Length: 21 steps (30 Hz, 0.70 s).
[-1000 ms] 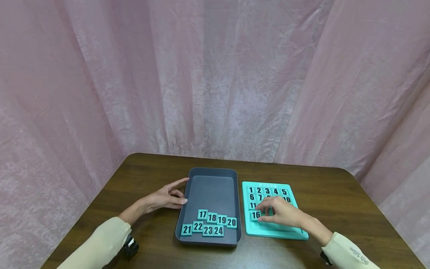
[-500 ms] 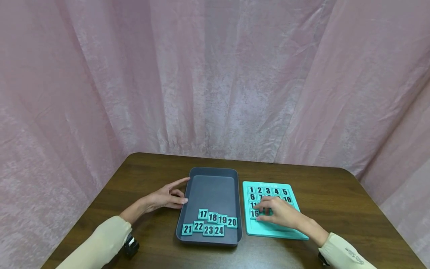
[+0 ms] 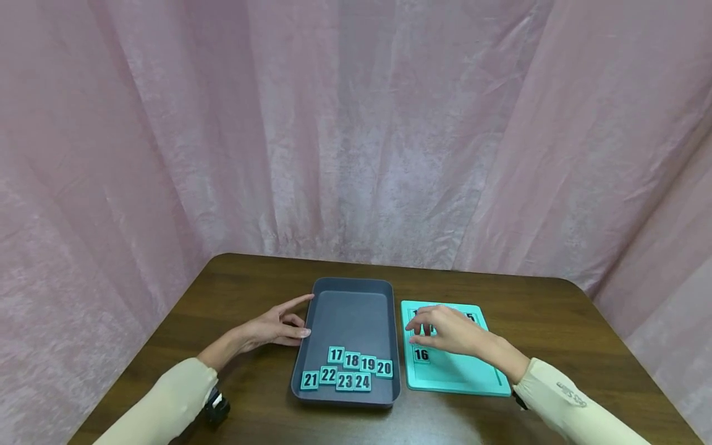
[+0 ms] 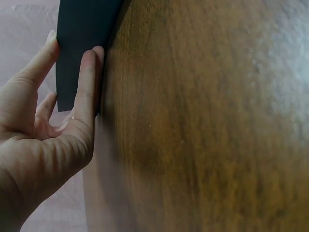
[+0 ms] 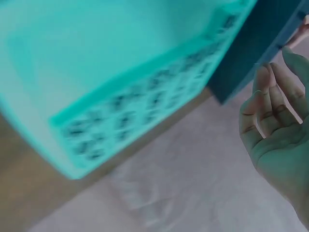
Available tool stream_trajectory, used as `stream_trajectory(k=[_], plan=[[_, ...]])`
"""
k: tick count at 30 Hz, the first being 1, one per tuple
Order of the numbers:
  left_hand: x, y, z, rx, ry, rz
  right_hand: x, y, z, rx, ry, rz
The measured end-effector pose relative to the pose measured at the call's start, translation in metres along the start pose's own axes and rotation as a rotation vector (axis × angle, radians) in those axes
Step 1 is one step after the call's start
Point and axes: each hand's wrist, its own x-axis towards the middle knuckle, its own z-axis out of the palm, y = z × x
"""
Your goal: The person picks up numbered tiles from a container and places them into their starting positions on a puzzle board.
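Along the left side of a dark grey tray (image 3: 351, 315), my left hand (image 3: 275, 326) rests its thumb and fingertips against the outer wall. Those fingers lie nearly straight on the wall in the left wrist view. Numbered turquoise tiles, among them 17 (image 3: 336, 354) and 21 (image 3: 309, 380), lie face up in the tray's near part. My right hand (image 3: 453, 330) hovers over a turquoise number board (image 3: 467, 374), its fingers loosely bent with nothing visible between them. Tile 16 (image 3: 421, 355) sits at the left of the board's fourth row. The hand hides much of the upper rows.
Tray and board stand side by side on a brown wooden table (image 3: 256, 383), a narrow gap between them. A pink curtain (image 3: 356, 136) hangs behind the table's far edge.
My right hand has left tile 16 and moved up and to the left over the board. Tile 16 stays in its row. The left hand has kept its place at the tray.
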Motion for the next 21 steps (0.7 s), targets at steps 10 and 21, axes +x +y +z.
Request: stream_trajectory(k=[10,21], plan=[[-0.002,0.002,0.004,-0.003,0.015,-0.007,0.068,-0.043,0.015,-0.063,-0.19,-0.097],[-0.004,0.006,0.01,-0.017,-0.005,-0.006,0.106,-0.073,0.049,-0.298,-0.381,-0.085]])
